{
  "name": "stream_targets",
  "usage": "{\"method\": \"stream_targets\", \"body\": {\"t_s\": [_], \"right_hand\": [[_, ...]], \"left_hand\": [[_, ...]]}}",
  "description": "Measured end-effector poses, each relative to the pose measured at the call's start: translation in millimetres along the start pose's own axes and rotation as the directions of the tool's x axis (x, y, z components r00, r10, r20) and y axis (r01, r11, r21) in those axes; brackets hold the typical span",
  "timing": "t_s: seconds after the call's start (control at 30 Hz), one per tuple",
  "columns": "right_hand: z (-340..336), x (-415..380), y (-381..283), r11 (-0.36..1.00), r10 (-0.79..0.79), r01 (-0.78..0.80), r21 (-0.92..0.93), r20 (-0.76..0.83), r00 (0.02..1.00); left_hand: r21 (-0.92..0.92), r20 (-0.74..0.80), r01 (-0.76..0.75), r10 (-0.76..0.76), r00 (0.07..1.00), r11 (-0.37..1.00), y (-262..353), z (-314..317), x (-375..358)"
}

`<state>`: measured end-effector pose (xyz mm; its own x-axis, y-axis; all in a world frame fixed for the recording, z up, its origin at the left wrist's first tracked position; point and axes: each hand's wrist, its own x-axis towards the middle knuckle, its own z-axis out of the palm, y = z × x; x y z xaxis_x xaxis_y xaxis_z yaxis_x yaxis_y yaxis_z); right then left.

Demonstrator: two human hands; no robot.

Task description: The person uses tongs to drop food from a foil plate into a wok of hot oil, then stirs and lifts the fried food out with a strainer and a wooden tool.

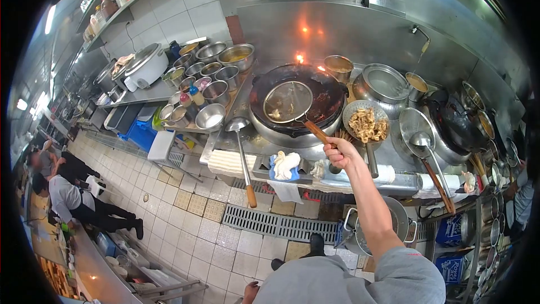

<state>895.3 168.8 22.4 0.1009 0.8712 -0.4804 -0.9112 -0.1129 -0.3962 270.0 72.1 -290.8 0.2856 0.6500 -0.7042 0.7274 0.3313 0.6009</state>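
Note:
My right hand point(341, 153) is closed around the wooden handle of a round mesh strainer point(288, 101). The strainer is over the dark wok point(326, 93), with a few pale bits of food in its mesh. Just right of the wok, a perforated ladle point(356, 108) holds a heap of browned food pieces point(368, 124). My left hand point(250, 291) hangs low beside my body at the bottom edge, only partly in view, and its fingers cannot be made out. Flames point(300, 58) show behind the wok.
Left of the wok lies a long-handled ladle point(237, 125), near many metal bowls point(210, 116). A second mesh strainer point(416, 126) and another ladle point(420, 139) rest on the right. A large pot point(399, 214) stands below the counter. Two people point(73, 194) are at the far left.

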Motion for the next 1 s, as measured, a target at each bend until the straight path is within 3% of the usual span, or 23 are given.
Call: {"method": "stream_targets", "body": {"t_s": [0.2, 0.23, 0.27, 0.33, 0.4, 0.47, 0.53, 0.67, 0.73, 0.77, 0.8, 0.87, 0.93, 1.0], "right_hand": [[3.8, -45.1, 24.3, 0.997, -0.035, 0.035, 0.062, -0.002, 0.999], [2.1, -57.0, 28.4, 0.992, -0.073, 0.072, 0.106, 0.007, 0.997], [-1.7, -69.4, 31.5, 0.983, -0.112, 0.109, 0.147, 0.014, 0.994], [-11.1, -102.1, 41.3, 0.968, -0.197, 0.204, 0.147, -0.063, 0.978], [-9.0, -142.6, 50.4, 0.895, -0.442, 0.446, -0.019, -0.181, 0.879], [-16.4, -173.9, 54.0, 0.827, -0.563, 0.537, -0.170, -0.243, 0.790], [-13.2, -190.1, 56.6, 0.712, -0.696, 0.534, -0.456, -0.356, 0.624], [-46.2, -201.1, 46.1, 0.662, -0.747, 0.528, -0.532, -0.411, 0.523], [-73.3, -188.1, 38.5, 0.593, -0.805, 0.503, -0.629, -0.460, 0.374], [-68.4, -192.6, 33.2, 0.566, -0.825, 0.476, -0.673, -0.467, 0.319], [-77.6, -206.8, 18.0, 0.558, -0.828, 0.493, -0.668, -0.485, 0.281], [-85.7, -225.3, 0.9, 0.560, -0.792, 0.684, -0.467, -0.543, 0.278], [-90.2, -238.4, -22.6, 0.461, -0.860, 0.666, -0.586, -0.479, 0.174], [-143.6, -228.6, -57.7, 0.155, -0.983, 0.381, -0.911, -0.182, -0.035]], "left_hand": [[0.014, 0.018, -0.102, 0.101, 0.995, 0.995, 45.8, -33.8, -2.5], [-0.112, 0.050, 0.025, -0.020, 0.999, 0.993, 53.5, -36.4, 2.6], [-0.093, 0.079, 0.023, -0.015, 0.997, 0.995, 60.3, -37.0, 10.3], [-0.255, 0.070, -0.030, 0.049, 0.996, 0.966, 76.5, -36.4, 23.5], [-0.258, 0.121, -0.045, 0.079, 0.990, 0.965, 111.7, -35.2, 32.8], [-0.266, 0.238, -0.125, 0.190, 0.952, 0.956, 178.6, -29.3, 27.1], [-0.275, 0.345, -0.266, 0.354, 0.869, 0.924, 235.2, -7.9, 34.2], [-0.279, 0.530, -0.476, 0.548, 0.648, 0.834, 380.4, 64.1, 25.0], [-0.270, 0.588, -0.436, 0.506, 0.631, 0.859, 447.4, 105.7, 16.5], [-0.245, 0.550, -0.547, 0.580, 0.601, 0.800, 474.0, 138.4, 27.5], [-0.213, 0.526, -0.656, 0.651, 0.547, 0.724, 506.6, 179.5, 41.4], [-0.176, 0.465, -0.733, 0.712, 0.527, 0.657, 545.8, 218.8, 41.6], [-0.132, 0.392, -0.798, 0.770, 0.503, 0.588, 576.5, 250.0, 46.0], [0.101, 0.355, -0.851, 0.781, 0.514, 0.515, 598.4, 275.3, 51.1]]}}
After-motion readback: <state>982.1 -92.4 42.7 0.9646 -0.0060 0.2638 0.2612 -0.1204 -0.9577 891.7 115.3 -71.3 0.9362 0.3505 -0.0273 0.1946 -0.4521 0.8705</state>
